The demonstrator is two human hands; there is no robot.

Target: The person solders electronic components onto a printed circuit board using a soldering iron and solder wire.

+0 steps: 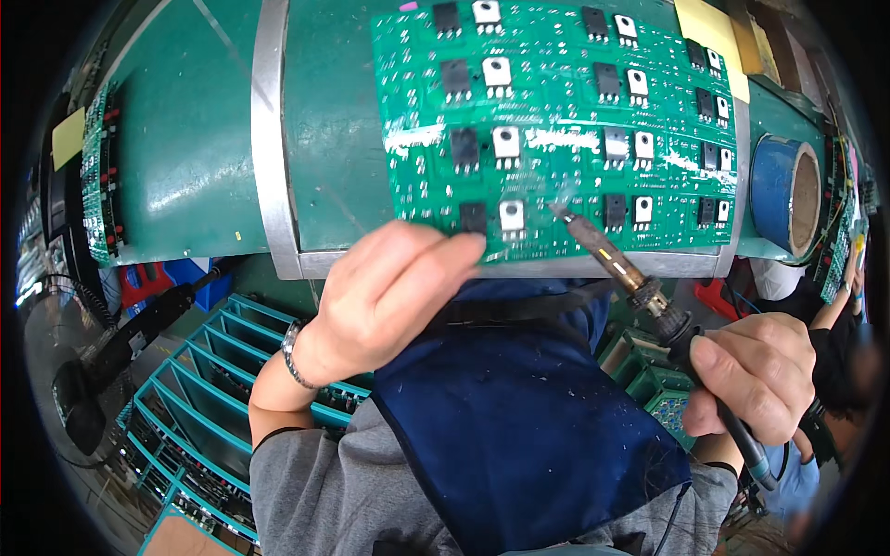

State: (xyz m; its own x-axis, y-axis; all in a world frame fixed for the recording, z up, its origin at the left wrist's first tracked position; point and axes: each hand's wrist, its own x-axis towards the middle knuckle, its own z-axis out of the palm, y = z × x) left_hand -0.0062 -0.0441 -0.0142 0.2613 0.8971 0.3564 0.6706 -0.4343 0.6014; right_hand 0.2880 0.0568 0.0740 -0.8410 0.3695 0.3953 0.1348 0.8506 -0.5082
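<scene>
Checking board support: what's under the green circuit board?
The green circuit board lies on a green workbench with a metal edge strip. The left hand covers its near-left edge, so what is beneath there is hidden. The soldering iron tip touches the board's top.

My workbench (195, 139) is painted green, with a metal strip (271, 139) running across it toward its near edge. Below on my left, teal slotted racks (199, 389) stand on the floor beside a black fan (79, 408). A roll of blue tape (786, 193) sits at the right, a yellow sheet (712, 37) at the far right corner.
</scene>
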